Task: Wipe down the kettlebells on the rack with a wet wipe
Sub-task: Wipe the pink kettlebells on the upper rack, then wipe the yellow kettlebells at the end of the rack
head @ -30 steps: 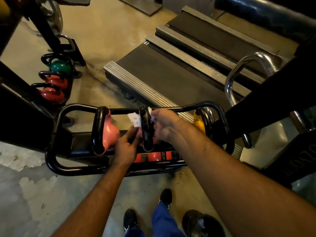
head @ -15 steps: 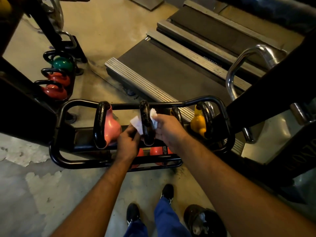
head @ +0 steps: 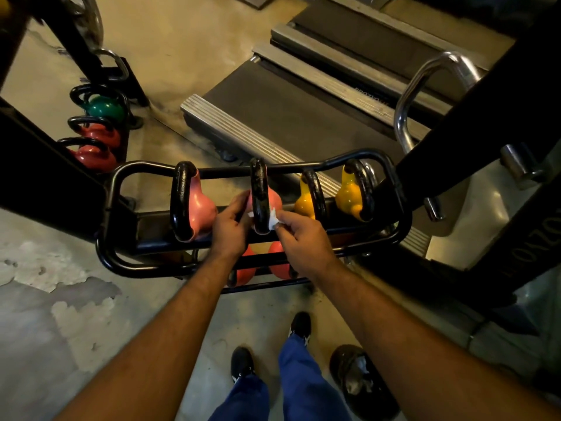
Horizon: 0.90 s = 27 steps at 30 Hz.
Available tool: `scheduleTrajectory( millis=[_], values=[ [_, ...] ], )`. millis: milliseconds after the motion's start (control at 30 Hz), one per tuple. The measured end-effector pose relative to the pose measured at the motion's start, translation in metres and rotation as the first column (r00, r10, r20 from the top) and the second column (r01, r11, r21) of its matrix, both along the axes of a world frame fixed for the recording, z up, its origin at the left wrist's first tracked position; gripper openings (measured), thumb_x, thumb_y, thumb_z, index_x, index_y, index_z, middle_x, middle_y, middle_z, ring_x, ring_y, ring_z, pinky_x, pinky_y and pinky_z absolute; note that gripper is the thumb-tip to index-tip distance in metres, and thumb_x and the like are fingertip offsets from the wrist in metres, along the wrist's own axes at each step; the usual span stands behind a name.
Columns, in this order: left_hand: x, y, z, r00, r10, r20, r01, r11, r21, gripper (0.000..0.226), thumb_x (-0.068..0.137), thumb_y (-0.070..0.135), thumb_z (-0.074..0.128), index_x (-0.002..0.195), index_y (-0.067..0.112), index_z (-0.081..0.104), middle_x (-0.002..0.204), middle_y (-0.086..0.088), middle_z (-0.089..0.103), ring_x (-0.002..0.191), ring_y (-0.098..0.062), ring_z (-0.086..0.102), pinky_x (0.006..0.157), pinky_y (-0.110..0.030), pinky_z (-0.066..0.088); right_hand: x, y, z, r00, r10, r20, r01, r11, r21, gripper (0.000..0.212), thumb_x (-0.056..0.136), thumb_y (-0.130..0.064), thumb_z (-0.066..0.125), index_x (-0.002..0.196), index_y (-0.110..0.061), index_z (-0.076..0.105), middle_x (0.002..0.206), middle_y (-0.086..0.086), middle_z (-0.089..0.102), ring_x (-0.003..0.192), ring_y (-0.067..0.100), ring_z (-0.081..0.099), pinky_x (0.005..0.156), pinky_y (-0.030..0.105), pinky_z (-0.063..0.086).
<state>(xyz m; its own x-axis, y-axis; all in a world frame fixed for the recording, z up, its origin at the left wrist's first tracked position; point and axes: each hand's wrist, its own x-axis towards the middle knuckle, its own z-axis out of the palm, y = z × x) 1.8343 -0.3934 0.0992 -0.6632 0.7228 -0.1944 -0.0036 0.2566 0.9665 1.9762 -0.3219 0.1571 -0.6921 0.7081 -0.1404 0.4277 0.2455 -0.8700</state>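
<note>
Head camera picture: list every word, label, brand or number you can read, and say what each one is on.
"OZO": part of larger pale lettering on the dark machine frame at the right; the rest is cut off or too dark to read.
Small pale print on the treadmill side rail: upside down and too blurred to read.
Kettlebells and rack: no readable markings.

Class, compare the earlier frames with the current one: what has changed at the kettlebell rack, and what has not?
The wet wipe, threaded round the black handle of the second pink kettlebell, has slid from the handle's top towards its near end, both hands coming nearer with it. The left hand and right hand still pinch its ends. The kettlebells stay on the rack.
</note>
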Motion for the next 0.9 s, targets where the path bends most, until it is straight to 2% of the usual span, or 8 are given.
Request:
scheduleTrajectory(
  millis=[100, 200, 267, 333, 500, 633, 767, 900],
  values=[
    [0.003, 0.001, 0.003, 0.999, -0.018, -0.033, 0.018, 1.0, 0.009, 0.042, 0.1, 0.039, 0.055, 0.141, 0.031, 0.052, 0.133, 0.005, 0.064, 0.125, -0.015, 0.059, 0.104, -0.048, 0.05, 0.0, -0.007, 0.007, 0.981, -0.175, -0.084, 0.161, 0.975, -0.152, 0.02, 0.1, -0.016, 0.056, 0.101, -0.024, 0.075, 0.094, -0.003, 0.074, 0.094, 0.019, 0.071, 0.083, 0.04, 0.06],
    [0.006, 0.002, 0.006, 0.996, 0.001, -0.088, -0.002, 1.0, -0.008, 0.039, 0.101, 0.036, 0.053, 0.139, 0.029, 0.054, 0.131, 0.006, 0.065, 0.123, -0.013, 0.059, 0.104, -0.046, 0.05, -0.001, -0.011, 0.021, 0.867, -0.485, -0.111, 0.362, 0.768, -0.528, 0.027, 0.102, -0.009, 0.053, 0.086, -0.025, 0.067, 0.091, 0.002, 0.072, 0.091, 0.027, 0.072, 0.074, 0.035, 0.06],
    [0.01, 0.001, 0.011, 0.993, 0.014, -0.119, -0.016, 1.0, -0.021, 0.033, 0.102, 0.029, 0.052, 0.134, 0.03, 0.058, 0.124, 0.008, 0.067, 0.118, -0.01, 0.061, 0.102, -0.043, 0.052, 0.001, -0.011, 0.026, 0.809, -0.586, -0.039, 0.442, 0.651, -0.617, 0.022, 0.102, -0.012, 0.051, 0.09, -0.023, 0.065, 0.097, 0.008, 0.072, 0.091, 0.026, 0.071, 0.07, 0.034, 0.061],
    [0.014, -0.003, 0.015, 0.988, 0.016, -0.154, -0.022, 0.999, -0.038, 0.034, 0.101, 0.024, 0.051, 0.134, 0.029, 0.058, 0.126, 0.007, 0.066, 0.119, -0.01, 0.06, 0.103, -0.039, 0.05, 0.003, -0.013, 0.029, 0.788, -0.615, -0.017, 0.45, 0.595, -0.666, 0.017, 0.101, -0.013, 0.051, 0.092, -0.018, 0.065, 0.102, 0.013, 0.072, 0.096, 0.028, 0.071, 0.077, 0.041, 0.061],
    [0.032, -0.024, 0.025, 0.962, 0.073, -0.262, -0.098, 0.992, -0.082, 0.035, 0.097, 0.01, 0.052, 0.127, 0.022, 0.063, 0.115, 0.008, 0.069, 0.107, -0.011, 0.062, 0.094, -0.03, 0.049, 0.017, -0.021, 0.031, 0.77, -0.638, -0.025, 0.456, 0.578, -0.677, 0.014, 0.101, -0.012, 0.051, 0.101, -0.01, 0.065, 0.109, 0.018, 0.068, 0.099, 0.034, 0.07, 0.073, 0.04, 0.061],
    [0.054, -0.047, 0.028, 0.934, 0.08, -0.349, -0.155, 0.969, -0.193, 0.023, 0.093, 0.021, 0.054, 0.109, 0.018, 0.07, 0.097, 0.0, 0.071, 0.089, -0.019, 0.066, 0.084, -0.041, 0.056, 0.04, -0.028, 0.034, 0.767, -0.64, -0.045, 0.487, 0.625, -0.61, 0.019, 0.099, -0.006, 0.056, 0.094, -0.019, 0.068, 0.101, 0.011, 0.07, 0.09, 0.027, 0.07, 0.067, 0.033, 0.06],
    [0.083, -0.057, 0.039, 0.909, 0.019, -0.417, -0.148, 0.949, -0.279, 0.031, 0.096, 0.027, 0.057, 0.123, 0.014, 0.067, 0.116, -0.004, 0.07, 0.108, -0.021, 0.064, 0.095, -0.035, 0.051, 0.062, -0.025, 0.039, 0.801, -0.596, -0.058, 0.485, 0.702, -0.521, 0.02, 0.097, -0.005, 0.057, 0.098, -0.022, 0.069, 0.1, 0.006, 0.07, 0.099, 0.029, 0.069, 0.072, 0.033, 0.06],
    [0.107, -0.043, 0.044, 0.911, -0.092, -0.401, -0.025, 0.96, -0.279, 0.035, 0.095, 0.029, 0.059, 0.129, 0.017, 0.064, 0.123, -0.001, 0.068, 0.113, -0.017, 0.063, 0.098, -0.033, 0.049, 0.078, -0.002, 0.043, 0.743, -0.669, -0.024, 0.536, 0.615, -0.579, 0.019, 0.098, -0.006, 0.053, 0.095, -0.019, 0.066, 0.115, 0.015, 0.065, 0.108, 0.035, 0.064, 0.068, 0.031, 0.059]
  ],
)
